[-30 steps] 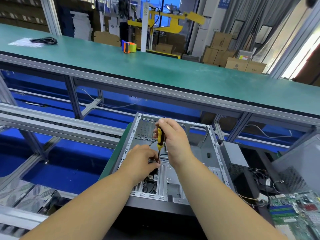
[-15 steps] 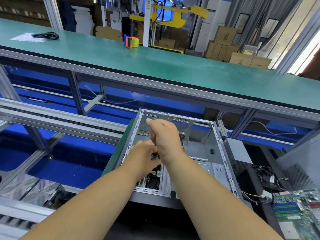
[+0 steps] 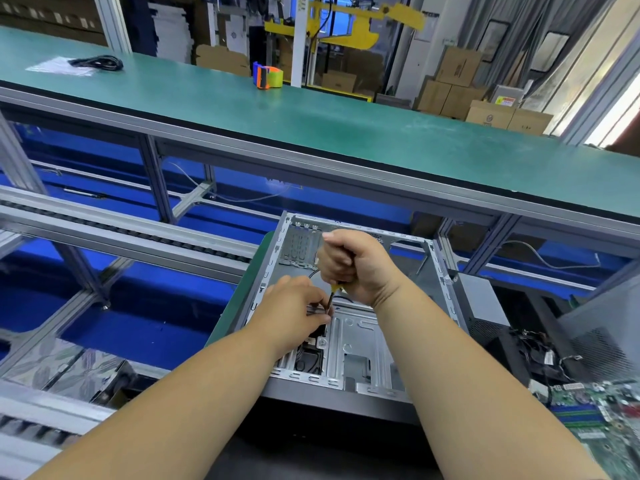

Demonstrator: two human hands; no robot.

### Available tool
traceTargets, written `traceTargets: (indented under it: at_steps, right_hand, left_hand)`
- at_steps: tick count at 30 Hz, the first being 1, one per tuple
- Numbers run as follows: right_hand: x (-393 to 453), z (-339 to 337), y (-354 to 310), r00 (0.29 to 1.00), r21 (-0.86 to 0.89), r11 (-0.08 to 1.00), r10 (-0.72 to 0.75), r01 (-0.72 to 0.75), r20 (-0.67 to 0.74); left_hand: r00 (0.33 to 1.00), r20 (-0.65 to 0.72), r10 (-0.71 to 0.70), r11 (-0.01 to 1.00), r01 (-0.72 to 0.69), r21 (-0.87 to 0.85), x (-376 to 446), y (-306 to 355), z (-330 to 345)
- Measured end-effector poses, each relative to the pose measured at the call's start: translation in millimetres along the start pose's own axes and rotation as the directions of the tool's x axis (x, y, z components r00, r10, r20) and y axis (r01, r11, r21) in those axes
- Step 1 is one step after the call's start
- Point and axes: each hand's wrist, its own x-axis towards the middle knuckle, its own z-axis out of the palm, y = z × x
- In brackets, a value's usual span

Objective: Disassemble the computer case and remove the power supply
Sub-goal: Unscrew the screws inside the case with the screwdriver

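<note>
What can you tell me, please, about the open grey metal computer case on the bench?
The open grey metal computer case lies flat on its side, its panel off and its interior facing up. Stamped sheet steel forms the floor; slotted vents sit at the far left corner, and black cables show near the front. It rests partly on a green mat. The left hand reaches inside, while the right hand grips a yellow-handled screwdriver pointing down into it.

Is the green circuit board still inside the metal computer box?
No, the green circuit board lies outside the computer case, on its right, beside loose cables.
</note>
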Motion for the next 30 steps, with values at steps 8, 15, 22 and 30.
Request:
traceTargets:
  at_steps: [8,15,22,30]
  right_hand:
    - [-13.4,10.4,-10.7,0.885,-0.947,0.305,-0.408,-0.1,-0.225]
    - [-15.1,13.1,-31.3,0.934,-0.954,-0.111,-0.264,-0.278,-0.241]
    - [-20.6,19.1,-33.9,0.97,-0.98,0.043,-0.141,-0.195,-0.199]
    - [-26.7,22.9,-42.4,0.969,-0.962,0.141,-0.057,-0.232,-0.242]
  left_hand:
    - [1.0,-0.001,-0.011,1.0,0.011,-0.014,0.1,-1.5,1.6]
    - [1.0,0.004,-0.025,1.0,0.025,-0.007,1.0,-3.3,2.9]
    - [1.0,-0.008,-0.013,0.999,0.012,-0.05,-0.1,-3.9,2.8]
    - [1.0,0.005,-0.015,0.999,0.015,-0.041,-0.6,-4.9,1.9]
